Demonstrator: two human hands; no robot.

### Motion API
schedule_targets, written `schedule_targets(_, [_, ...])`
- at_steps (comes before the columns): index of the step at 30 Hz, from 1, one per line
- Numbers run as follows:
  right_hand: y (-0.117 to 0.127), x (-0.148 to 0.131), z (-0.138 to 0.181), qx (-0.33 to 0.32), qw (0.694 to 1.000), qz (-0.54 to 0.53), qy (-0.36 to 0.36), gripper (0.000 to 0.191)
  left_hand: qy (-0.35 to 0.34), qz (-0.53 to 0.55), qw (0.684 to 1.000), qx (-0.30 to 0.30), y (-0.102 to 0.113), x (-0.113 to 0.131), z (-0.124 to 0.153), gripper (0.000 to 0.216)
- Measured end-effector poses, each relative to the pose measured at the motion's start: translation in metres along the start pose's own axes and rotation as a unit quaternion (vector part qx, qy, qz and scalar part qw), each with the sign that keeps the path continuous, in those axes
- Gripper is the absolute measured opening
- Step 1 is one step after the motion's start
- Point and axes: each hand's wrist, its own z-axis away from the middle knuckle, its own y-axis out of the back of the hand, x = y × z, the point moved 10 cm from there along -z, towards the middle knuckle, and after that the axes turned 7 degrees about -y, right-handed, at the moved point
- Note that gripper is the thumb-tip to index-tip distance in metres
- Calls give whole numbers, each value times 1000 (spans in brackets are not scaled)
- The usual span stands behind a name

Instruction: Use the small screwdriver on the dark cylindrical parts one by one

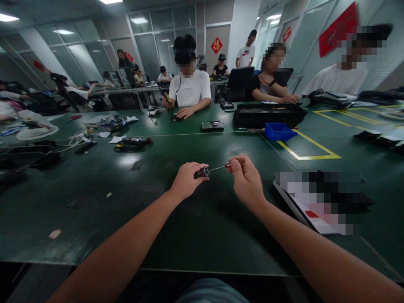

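Note:
My left hand [186, 180] is closed around a small black cylindrical part [202, 172] with a metal-ringed end. My right hand [245, 180] is closed on a thin screwdriver [227, 166] with a red and brown handle. Its slim metal shaft points left, and the tip meets the end of the black part. Both hands hover just above the dark green table [189, 227], close together at its middle.
A blurred flat item [318, 202] lies right of my right hand. Farther off are a blue bin [278, 131], a black case [268, 114], a circuit board [212, 126], black cables [130, 145] and yellow floor-tape lines [311, 145]. Several people sit opposite.

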Motion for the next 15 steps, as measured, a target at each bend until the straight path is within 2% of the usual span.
schedule_targets(12, [-4,1,-3,-12,997,76,-4,22,32,27,999,-20,-9,-8,1,40])
schedule_targets(15, [-3,2,-4,-9,997,77,-7,23,50,57,997,10,-4,-11,1,37])
